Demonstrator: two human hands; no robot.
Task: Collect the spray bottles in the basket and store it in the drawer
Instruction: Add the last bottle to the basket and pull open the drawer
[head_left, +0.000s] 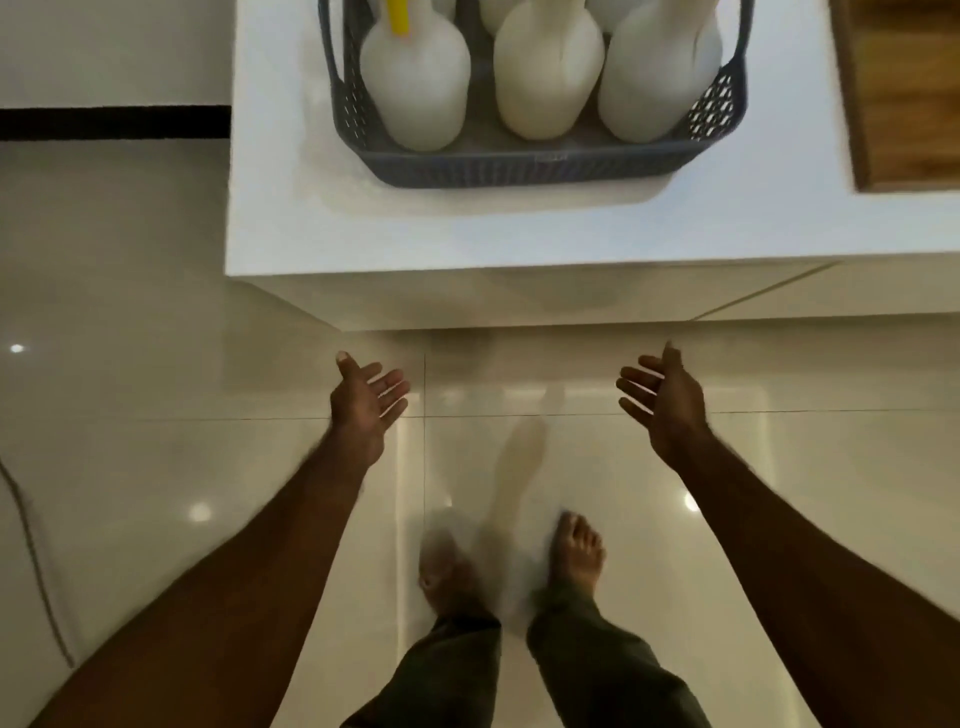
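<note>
My left hand hangs in the middle of the frame, left of centre, palm turned inward with the fingers spread and loose, holding nothing. My right hand mirrors it right of centre, fingers spread too, and touches nothing. Both sit over the glossy tiled floor, well short of the white counter that fills the top of the frame. On that counter, top centre, stands the grey basket with the white spray bottles upright inside it, side by side; one on the left shows a yellow part. A wooden board lies in the upper right corner. My bare feet are at bottom centre.
</note>
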